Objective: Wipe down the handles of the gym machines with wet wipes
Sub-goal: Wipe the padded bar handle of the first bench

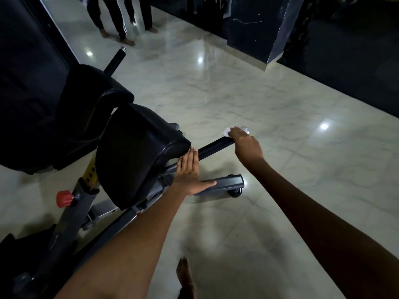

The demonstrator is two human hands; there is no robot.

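Your right hand curls its fingers over the outer end of the black foam-covered handle bar, pressing the crumpled white wet wipe onto it. Your left hand lies flat, fingers straight, at the bar's inner end beside the black padded seat. The second black handle beyond that seat appears not yet wiped.

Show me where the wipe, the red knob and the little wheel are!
wipe (226, 131): head view, on the white bit left of the fingers.
red knob (64, 198): head view, on its round face.
wheel (235, 192): head view, on the black tyre under the grey bar.
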